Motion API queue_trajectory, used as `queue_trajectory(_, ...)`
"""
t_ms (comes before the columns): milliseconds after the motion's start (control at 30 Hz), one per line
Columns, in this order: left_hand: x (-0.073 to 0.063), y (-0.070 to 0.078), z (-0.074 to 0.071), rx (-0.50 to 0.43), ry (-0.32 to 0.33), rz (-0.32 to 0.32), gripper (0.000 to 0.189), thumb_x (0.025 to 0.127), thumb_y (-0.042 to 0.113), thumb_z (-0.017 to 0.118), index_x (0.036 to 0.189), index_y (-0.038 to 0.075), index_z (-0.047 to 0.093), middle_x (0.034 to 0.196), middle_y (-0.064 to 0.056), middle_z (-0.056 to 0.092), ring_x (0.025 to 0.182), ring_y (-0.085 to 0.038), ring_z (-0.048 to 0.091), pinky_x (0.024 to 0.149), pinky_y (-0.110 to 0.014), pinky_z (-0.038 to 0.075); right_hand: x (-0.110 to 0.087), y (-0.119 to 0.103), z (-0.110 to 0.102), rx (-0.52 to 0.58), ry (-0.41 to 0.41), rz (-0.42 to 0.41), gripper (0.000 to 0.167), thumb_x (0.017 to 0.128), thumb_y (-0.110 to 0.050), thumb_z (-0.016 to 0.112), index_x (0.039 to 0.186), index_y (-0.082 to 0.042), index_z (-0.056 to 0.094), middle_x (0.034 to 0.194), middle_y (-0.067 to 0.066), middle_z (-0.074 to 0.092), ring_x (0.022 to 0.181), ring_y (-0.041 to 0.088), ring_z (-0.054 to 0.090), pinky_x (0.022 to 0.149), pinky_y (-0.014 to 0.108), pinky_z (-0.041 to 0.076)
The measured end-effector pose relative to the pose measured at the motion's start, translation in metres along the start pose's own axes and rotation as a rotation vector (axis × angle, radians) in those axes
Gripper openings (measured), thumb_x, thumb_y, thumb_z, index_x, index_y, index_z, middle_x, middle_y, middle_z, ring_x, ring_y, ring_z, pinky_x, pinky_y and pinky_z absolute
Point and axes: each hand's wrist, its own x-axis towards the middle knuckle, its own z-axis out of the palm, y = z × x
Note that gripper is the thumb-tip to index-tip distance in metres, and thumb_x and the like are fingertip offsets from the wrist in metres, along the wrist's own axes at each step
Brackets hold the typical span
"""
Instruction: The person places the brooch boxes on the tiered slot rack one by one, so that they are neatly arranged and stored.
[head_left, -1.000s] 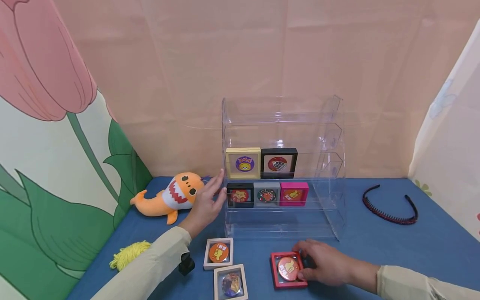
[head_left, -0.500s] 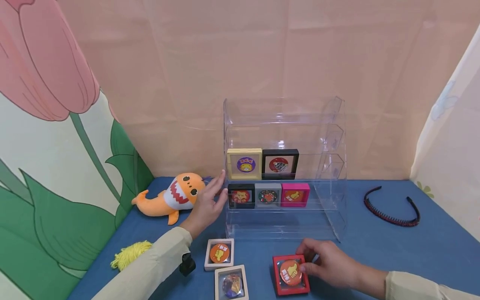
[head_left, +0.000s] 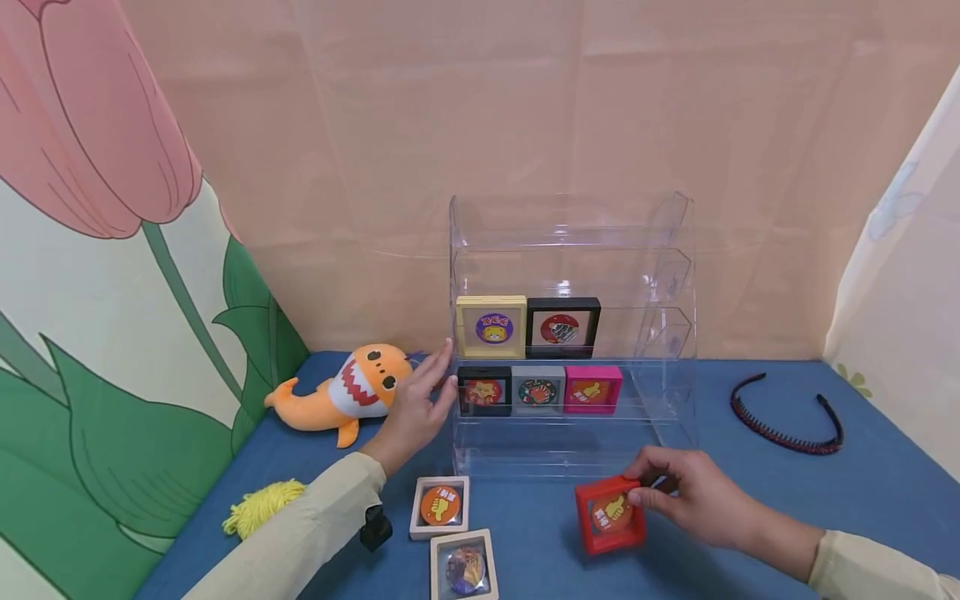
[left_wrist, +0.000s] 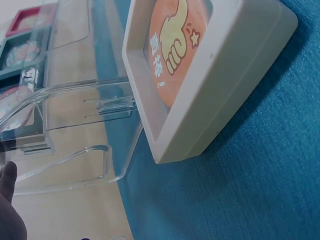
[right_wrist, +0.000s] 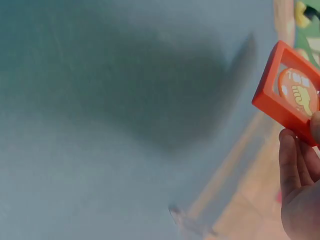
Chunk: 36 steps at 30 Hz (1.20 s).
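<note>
Between thumb and fingers, my right hand [head_left: 693, 492] pinches a red square frame [head_left: 587, 521] by its right edge, raised and tilted above the blue cloth. A round thumbs-up badge shows inside it. The right wrist view has the same red frame [right_wrist: 267, 95] at its right side. My left hand [head_left: 412, 412] rests straight fingers against the left side of a clear tiered display rack [head_left: 573, 462]. On the rack's tiers stand a yellow frame [head_left: 491, 349], a black frame [head_left: 562, 302], a smaller black frame [head_left: 484, 374], a grey frame [head_left: 537, 372] and a pink frame [head_left: 592, 372].
Two pale frames with badges lie in front of the rack, the upper one [head_left: 415, 521] near the lower one [head_left: 438, 575]. An orange shark plush [head_left: 322, 408] and yellow yarn [head_left: 262, 507] are at the left. A dark headband [head_left: 780, 435] lies at the right.
My right hand has lifted the red frame off the cloth, moving it up and to the right and tilting it. My left hand has stayed at the rack's side.
</note>
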Motion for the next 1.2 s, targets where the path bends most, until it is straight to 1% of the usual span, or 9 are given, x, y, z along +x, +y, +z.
queue_trajectory(300,0.0,-0.001,0.001,0.001,0.001,-0.002,0.057,0.092,0.005,0.059,0.144,0.004,0.036,0.144,-0.009,0.042,0.127,-0.023,0.044,0.095,-0.033,0.042,0.002,-0.003,-0.026,-0.229,0.26,0.019,0.019,0.08,-0.018,0.076,0.096,-0.019,0.065,0.091,-0.009,0.065,0.078,0.008,0.063,0.062,0.023,0.054)
queue_trajectory(433,-0.001,-0.002,0.001,0.001,-0.004,-0.008,0.057,0.093,0.005,0.058,0.145,0.005,0.035,0.144,-0.009,0.042,0.127,-0.023,0.044,0.095,-0.032,0.041,0.004,0.0,-0.033,-0.321,0.364,-0.028,0.024,0.077,-0.011,0.078,0.095,-0.019,0.065,0.089,-0.008,0.065,0.076,0.008,0.063,0.061,0.021,0.054)
queue_trajectory(533,-0.001,-0.002,0.001,0.005,-0.005,-0.012,0.057,0.093,0.006,0.058,0.145,0.005,0.035,0.144,-0.009,0.042,0.127,-0.022,0.044,0.096,-0.032,0.041,0.006,0.001,-0.041,-0.378,0.432,-0.074,0.026,0.075,-0.008,0.079,0.096,-0.016,0.066,0.09,-0.004,0.067,0.075,0.012,0.065,0.061,0.022,0.054)
queue_trajectory(667,0.0,-0.002,0.001,0.006,-0.001,-0.01,0.056,0.093,0.005,0.058,0.145,0.004,0.036,0.143,-0.009,0.043,0.127,-0.023,0.044,0.096,-0.033,0.041,0.009,0.001,-0.054,-0.43,0.507,-0.093,0.027,0.076,-0.006,0.078,0.099,-0.01,0.066,0.091,0.004,0.068,0.072,0.018,0.066,0.059,0.027,0.056)
queue_trajectory(800,0.0,-0.001,0.001,0.004,-0.001,-0.01,0.056,0.093,0.005,0.059,0.144,0.004,0.036,0.143,-0.009,0.043,0.127,-0.022,0.044,0.096,-0.033,0.041,0.013,0.002,-0.067,-0.47,0.573,-0.084,0.028,0.077,-0.005,0.077,0.102,-0.007,0.064,0.092,0.009,0.068,0.071,0.024,0.067,0.058,0.03,0.056)
queue_trajectory(867,0.0,-0.001,0.001,0.004,-0.001,-0.012,0.057,0.092,0.004,0.059,0.144,0.004,0.036,0.143,-0.009,0.043,0.127,-0.023,0.044,0.096,-0.033,0.041,0.015,0.003,-0.072,-0.48,0.595,-0.078,0.028,0.078,-0.005,0.076,0.103,-0.006,0.063,0.093,0.01,0.067,0.072,0.026,0.067,0.058,0.028,0.056)
queue_trajectory(1100,-0.001,-0.001,0.001,0.007,0.005,-0.007,0.058,0.091,0.003,0.06,0.144,0.003,0.037,0.143,-0.01,0.043,0.127,-0.024,0.045,0.096,-0.034,0.041,0.024,0.004,-0.081,-0.48,0.636,-0.079,0.027,0.08,-0.003,0.074,0.105,-0.003,0.064,0.095,0.011,0.067,0.077,0.03,0.067,0.061,0.035,0.057)
queue_trajectory(1133,-0.001,-0.001,0.002,0.005,0.005,-0.007,0.057,0.092,0.003,0.06,0.144,0.003,0.037,0.143,-0.01,0.043,0.127,-0.024,0.045,0.096,-0.034,0.041,0.025,0.003,-0.081,-0.477,0.642,-0.075,0.027,0.08,-0.003,0.074,0.105,-0.003,0.064,0.095,0.011,0.067,0.077,0.03,0.067,0.061,0.035,0.057)
queue_trajectory(1200,-0.001,-0.001,0.002,0.003,0.005,-0.011,0.057,0.092,0.003,0.059,0.144,0.004,0.037,0.143,-0.009,0.043,0.127,-0.023,0.045,0.096,-0.033,0.041,0.027,0.003,-0.083,-0.466,0.651,-0.064,0.027,0.081,-0.004,0.074,0.106,-0.004,0.064,0.096,0.01,0.067,0.078,0.029,0.067,0.063,0.029,0.056)
